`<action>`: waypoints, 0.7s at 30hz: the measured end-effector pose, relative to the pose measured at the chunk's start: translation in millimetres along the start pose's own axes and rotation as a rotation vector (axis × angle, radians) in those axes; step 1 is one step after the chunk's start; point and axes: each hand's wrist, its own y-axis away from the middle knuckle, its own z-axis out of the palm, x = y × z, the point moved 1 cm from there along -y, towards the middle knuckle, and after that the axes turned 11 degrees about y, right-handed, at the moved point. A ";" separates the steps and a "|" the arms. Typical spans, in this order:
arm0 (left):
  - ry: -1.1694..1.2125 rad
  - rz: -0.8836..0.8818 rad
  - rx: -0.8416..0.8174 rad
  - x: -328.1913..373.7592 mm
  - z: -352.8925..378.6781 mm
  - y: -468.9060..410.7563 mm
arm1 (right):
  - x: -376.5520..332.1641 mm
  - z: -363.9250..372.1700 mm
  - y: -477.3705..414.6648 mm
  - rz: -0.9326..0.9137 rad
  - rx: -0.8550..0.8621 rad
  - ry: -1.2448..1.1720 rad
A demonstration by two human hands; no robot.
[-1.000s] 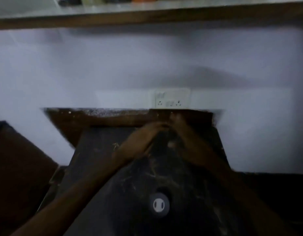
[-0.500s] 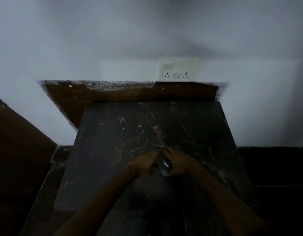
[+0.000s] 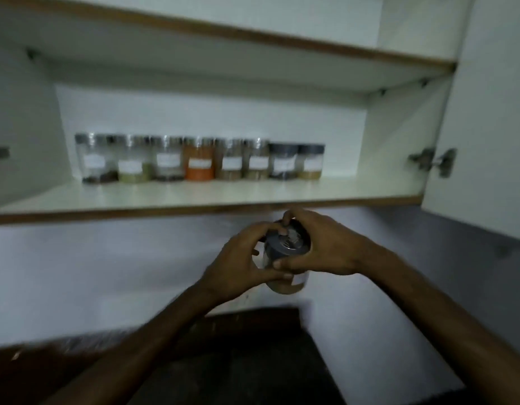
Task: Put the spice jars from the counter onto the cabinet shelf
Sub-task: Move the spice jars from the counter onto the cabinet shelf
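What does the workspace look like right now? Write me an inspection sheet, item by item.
Surface: dark counter at the bottom of view; no jars seen on it.
Job's things: held jar with a dark lid, below the shelf; row of eight jars stands upright along the shelf's back wall.
Clutter: nothing seen.
Hands: left hand and right hand both grip the held jar.
Cables: nothing seen.
Surroundings: cabinet door open at right, hinge visible; upper shelf above; pale wall below the cabinet. Picture dim and blurred.

White shelf (image 3: 253, 194) – orange jar (image 3: 199, 162), dark grey lid (image 3: 285, 242).
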 end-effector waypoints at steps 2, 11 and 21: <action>0.043 0.082 -0.012 27.0 -6.5 -56.1 | 13.9 -55.1 -15.0 0.009 0.088 0.066; 0.155 0.065 -0.127 32.8 10.7 -254.6 | 132.6 -170.8 -69.5 0.125 0.121 -0.018; -0.458 0.017 -0.233 -30.9 50.7 -356.7 | 263.9 -132.7 -120.7 0.289 0.128 0.082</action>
